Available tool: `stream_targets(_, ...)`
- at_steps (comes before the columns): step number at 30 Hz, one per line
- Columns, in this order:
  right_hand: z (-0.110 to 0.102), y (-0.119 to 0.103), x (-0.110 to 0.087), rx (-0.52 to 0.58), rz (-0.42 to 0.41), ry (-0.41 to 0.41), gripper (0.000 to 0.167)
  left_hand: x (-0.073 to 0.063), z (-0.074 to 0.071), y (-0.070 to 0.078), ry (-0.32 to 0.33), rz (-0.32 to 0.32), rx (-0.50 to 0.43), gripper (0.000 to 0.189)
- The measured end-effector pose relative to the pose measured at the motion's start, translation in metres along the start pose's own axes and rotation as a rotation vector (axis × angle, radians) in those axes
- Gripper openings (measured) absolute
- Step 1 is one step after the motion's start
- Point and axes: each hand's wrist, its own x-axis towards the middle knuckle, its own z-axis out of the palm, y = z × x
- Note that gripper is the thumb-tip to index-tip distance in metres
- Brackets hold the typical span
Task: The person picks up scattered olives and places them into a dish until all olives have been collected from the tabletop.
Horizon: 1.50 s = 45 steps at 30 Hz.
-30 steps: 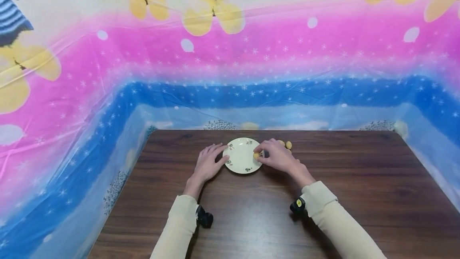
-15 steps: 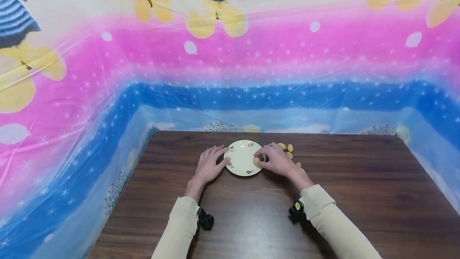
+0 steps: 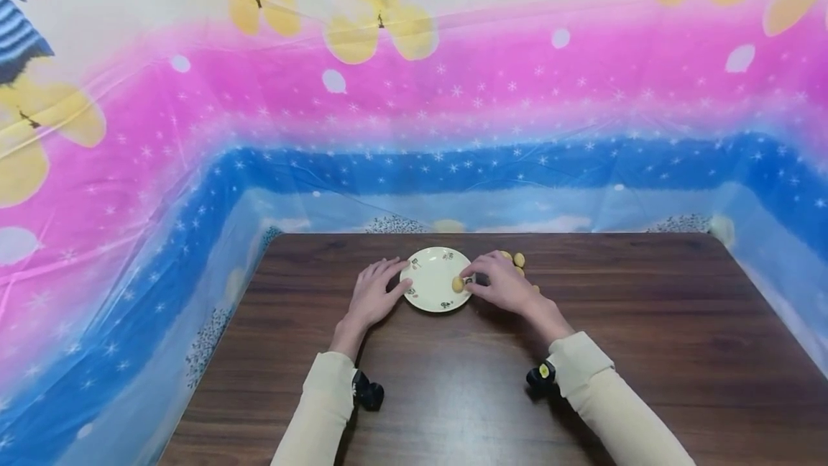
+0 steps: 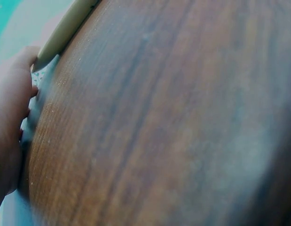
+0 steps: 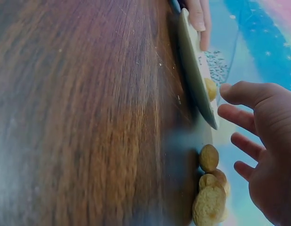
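A cream plate [image 3: 430, 282] with small printed motifs lies near the table's far edge. My left hand [image 3: 375, 292] rests at its left rim, thumb and fingertips touching it, fingers fairly straight. On the plate's right part sits a small round golden biscuit [image 3: 458, 284]. Just right of that biscuit is my right hand [image 3: 503, 284], over the plate's right edge. The right wrist view shows its fingers [image 5: 241, 117] spread apart, with the thumb tip close to the biscuit [image 5: 210, 89] and nothing gripped.
Several more golden biscuits [image 5: 209, 205] lie on the brown wooden table [image 3: 446, 387], right of the plate and partly behind my right hand. A patterned pink and blue cloth [image 3: 414, 164] hangs around the table's back and sides.
The right hand was pinching the biscuit at the plate's right side. Now its fingers are loosened and slightly apart from it, and the biscuit sits on the plate. The left hand stays put.
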Motion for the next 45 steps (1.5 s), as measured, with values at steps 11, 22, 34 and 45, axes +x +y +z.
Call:
stream_targets(11,-0.016,0.001,-0.013,-0.003,-0.008,0.028,0.022,0.001,-0.002,0.001,-0.004,0.009,-0.009,0.053)
stream_targets(22,-0.027,0.006,-0.035,0.001,0.044,0.055,0.023,-0.001,-0.001,0.0,-0.023,-0.004,-0.001,0.054)
stream_targets(34,-0.036,0.022,-0.056,-0.015,0.075,0.079,0.025,0.0,-0.001,0.0,-0.028,-0.008,-0.004,0.052)
stream_targets(45,-0.044,0.035,-0.073,-0.067,0.076,0.087,0.025,0.0,0.0,0.0,-0.024,-0.011,-0.018,0.053)
